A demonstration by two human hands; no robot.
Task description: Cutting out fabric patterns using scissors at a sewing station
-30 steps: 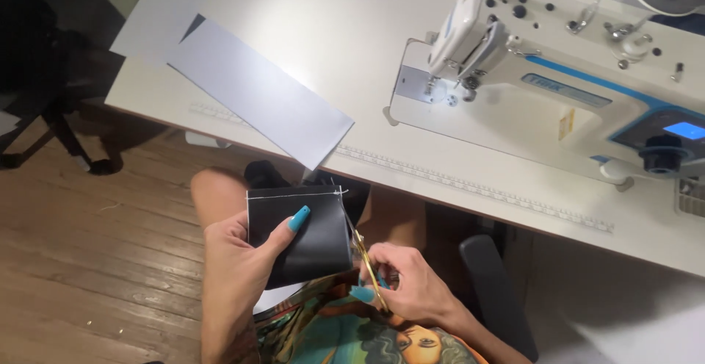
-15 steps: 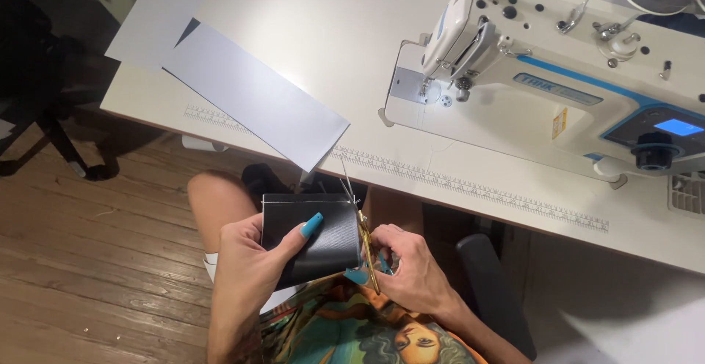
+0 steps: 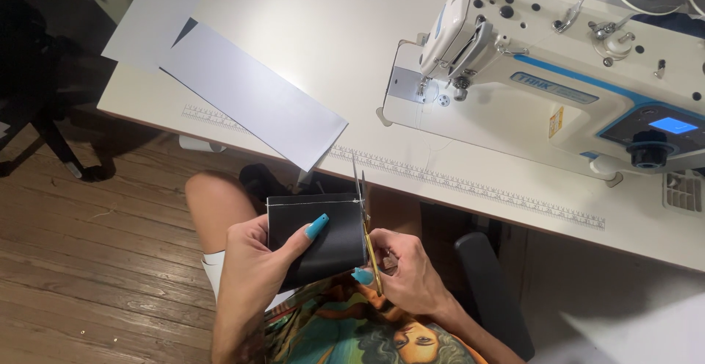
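Head view, held piece: a small black rectangular fabric piece (image 3: 323, 243) with a line of white stitching along its far edge is held in the near middle of the scene, above the person's lap and just short of the desk's near edge.
Head view, left hand: the left hand (image 3: 253, 272) is closed on the fabric's left side, the thumb laid flat across its face and the fingers hidden behind it.
Head view, right hand: the right hand (image 3: 407, 268) is closed around the handles of gold-handled thin scissors (image 3: 367, 224), whose blades point away and lie at the fabric's right edge, by the end of the stitching.
Head view, handling: the fabric is judged light and soft, though it stands flat as held; it is best pinched near an edge, clear of the blades.
Head view, desk: a white desk (image 3: 308, 33) with a printed ruler strip along its near edge carries a long grey sheet (image 3: 250, 92) on the left and a white-and-blue sewing machine (image 3: 558, 77) on the right.
Head view, floor: brown wooden floor planks (image 3: 88, 261) are seen at the near left.
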